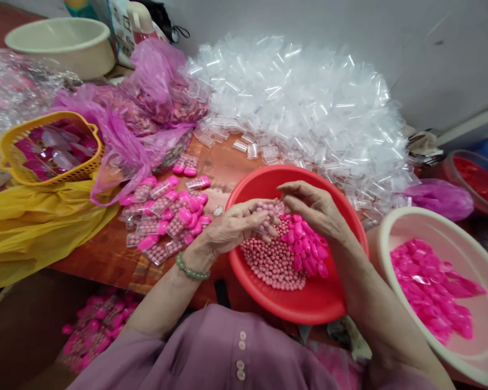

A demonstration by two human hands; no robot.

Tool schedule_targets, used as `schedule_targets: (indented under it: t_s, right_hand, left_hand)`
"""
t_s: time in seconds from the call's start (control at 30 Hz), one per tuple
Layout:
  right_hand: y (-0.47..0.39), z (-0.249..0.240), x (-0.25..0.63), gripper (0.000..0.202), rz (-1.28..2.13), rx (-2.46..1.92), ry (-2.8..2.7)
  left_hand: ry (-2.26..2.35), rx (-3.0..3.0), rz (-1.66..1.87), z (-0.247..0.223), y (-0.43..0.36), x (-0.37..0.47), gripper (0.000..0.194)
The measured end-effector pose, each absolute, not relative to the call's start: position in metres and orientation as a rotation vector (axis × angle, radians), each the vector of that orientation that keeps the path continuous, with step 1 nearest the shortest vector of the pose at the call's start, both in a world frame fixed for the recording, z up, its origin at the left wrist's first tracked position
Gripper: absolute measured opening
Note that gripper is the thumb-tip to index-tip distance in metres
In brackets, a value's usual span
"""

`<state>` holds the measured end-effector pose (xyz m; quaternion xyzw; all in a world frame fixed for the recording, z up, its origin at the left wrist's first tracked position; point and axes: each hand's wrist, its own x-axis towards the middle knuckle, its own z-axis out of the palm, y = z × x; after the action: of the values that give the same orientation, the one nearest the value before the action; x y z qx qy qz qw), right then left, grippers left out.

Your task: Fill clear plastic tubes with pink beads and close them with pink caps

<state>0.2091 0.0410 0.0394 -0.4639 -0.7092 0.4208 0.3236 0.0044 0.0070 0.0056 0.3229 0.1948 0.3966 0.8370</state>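
Above the red basin (337, 303), my left hand (239, 223) is closed around a clear plastic container (265, 221) with pink beads in it. My right hand (313, 208) is close beside the container's far end, its fingers curved; whether anything is between them is hidden. Loose pink beads (274, 265) lie in the basin, with bright pink caps (307, 246) heaped to their right. Left of the basin, bead-filled containers with pink caps (171, 214) are piled on the table (211, 168).
A large heap of clear containers (301, 103) covers the back. A white basin of pink caps (431, 287) stands at the right. At the left are a yellow basket (57, 176), a yellow bag (36, 233), purple bags (158, 76) and a cream basin (61, 46).
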Motion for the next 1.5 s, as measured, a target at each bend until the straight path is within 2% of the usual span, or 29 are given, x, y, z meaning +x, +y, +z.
schedule_targets:
  t_s: [0.17, 0.37, 0.8, 1.0, 1.07, 1.13, 1.23, 1.33, 1.43, 1.5]
  right_hand:
    - [0.064, 0.019, 0.236, 0.025, 0.694, -1.667, -2.068]
    - [0.069, 0.01, 0.232, 0.026, 0.339, -1.914, -2.533]
    - [0.058, -0.009, 0.213, 0.029, 0.222, -2.008, -2.895]
    - [0.06, 0.006, 0.229, 0.021, 0.123, -1.882, -2.73]
    - [0.061, 0.012, 0.235, 0.014, 0.219, -1.754, -2.314]
    - [0.059, 0.018, 0.236, 0.012, 0.46, -1.572, -1.84]
    - [0.051, 0.026, 0.223, 0.024, 0.891, -1.321, -1.339]
    - [0.041, 0.03, 0.202, 0.03, 1.165, -1.209, -1.15]
    - [0.032, 0.028, 0.186, 0.027, 1.172, -1.203, -1.185]
    - [0.028, 0.024, 0.182, 0.021, 0.968, -1.252, -1.307]
  left_hand:
    - [0.573, 0.664, 1.063, 0.004, 0.009, 0.01, 0.028]
    - [0.672, 0.721, 1.205, 0.006, 0.004, 0.014, 0.029]
    - [0.621, 0.776, 1.175, -0.002, 0.006, 0.012, 0.034]
    - [0.555, 0.713, 1.125, 0.0, 0.006, 0.01, 0.042]
    - [0.533, 0.7, 1.116, 0.001, 0.007, 0.01, 0.039]
    - [0.521, 0.69, 1.111, 0.0, 0.008, 0.011, 0.032]
    - [0.54, 0.666, 1.101, -0.001, 0.009, 0.013, 0.029]
    - [0.571, 0.639, 1.08, 0.0, 0.01, 0.013, 0.031]
    - [0.517, 0.635, 1.039, 0.002, 0.01, 0.013, 0.029]
    - [0.479, 0.65, 1.028, 0.003, 0.009, 0.013, 0.026]
